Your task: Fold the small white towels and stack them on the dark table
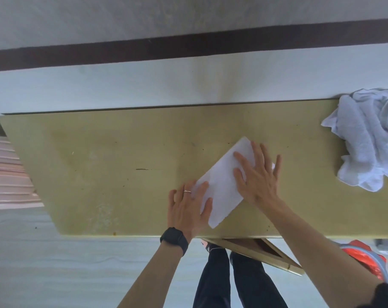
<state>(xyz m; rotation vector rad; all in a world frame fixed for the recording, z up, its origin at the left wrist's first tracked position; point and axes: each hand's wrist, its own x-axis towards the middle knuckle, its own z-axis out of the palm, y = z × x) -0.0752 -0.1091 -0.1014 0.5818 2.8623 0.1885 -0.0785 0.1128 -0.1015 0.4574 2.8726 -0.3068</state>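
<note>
I log, item by item: olive worktop [99, 174] set against a pale wall with a dark band [188, 47]; heap of crumpled white towels [366, 141] at its far right end, well apart from the hands; pink striped object [8, 174] off the left end; orange-red object [364, 256] below the near edge on the right. Nothing lies between me and the work. Left hand [188, 207], with ring [187, 191] and black watch [174, 240], lies flat on the near left corner of the folded towel [222, 181]. Right hand [259, 176] presses its far right part, fingers [266, 158] straight and spread, gripping nothing. The towel is a smooth white oblong, lying diagonally, right of the worktop's centre near the front edge.
</note>
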